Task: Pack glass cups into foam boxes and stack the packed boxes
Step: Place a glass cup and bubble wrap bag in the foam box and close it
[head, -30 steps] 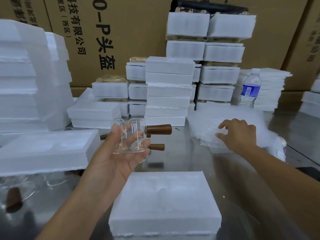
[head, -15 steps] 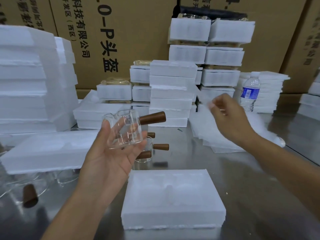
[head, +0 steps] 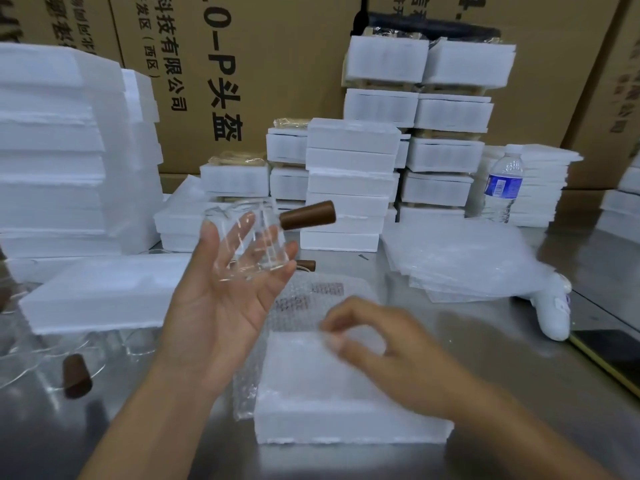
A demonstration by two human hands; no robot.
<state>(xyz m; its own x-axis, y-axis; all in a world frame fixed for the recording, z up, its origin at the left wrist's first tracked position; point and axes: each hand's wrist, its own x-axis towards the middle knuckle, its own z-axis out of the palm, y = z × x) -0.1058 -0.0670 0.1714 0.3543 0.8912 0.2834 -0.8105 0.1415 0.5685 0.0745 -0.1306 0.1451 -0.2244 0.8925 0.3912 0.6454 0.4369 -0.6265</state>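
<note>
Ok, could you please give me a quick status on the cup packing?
Left hand holds glass cup, raised. Right hand pinches bubble wrap sheet over foam box. Cup unwrapped, not yet boxed; wrap lies across the box.

White foam boxes point(head: 349, 386) on a grey steel table point(head: 502, 358) — a clear glass cup point(head: 251, 242) with brown wooden handle point(head: 307, 215), blue-labelled bottle point(head: 504, 185), tan cartons point(head: 277, 64).

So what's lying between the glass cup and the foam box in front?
A bubble wrap sheet, pinched by the right hand, spread over the foam box below the glass cup. Head view shows it.
</note>
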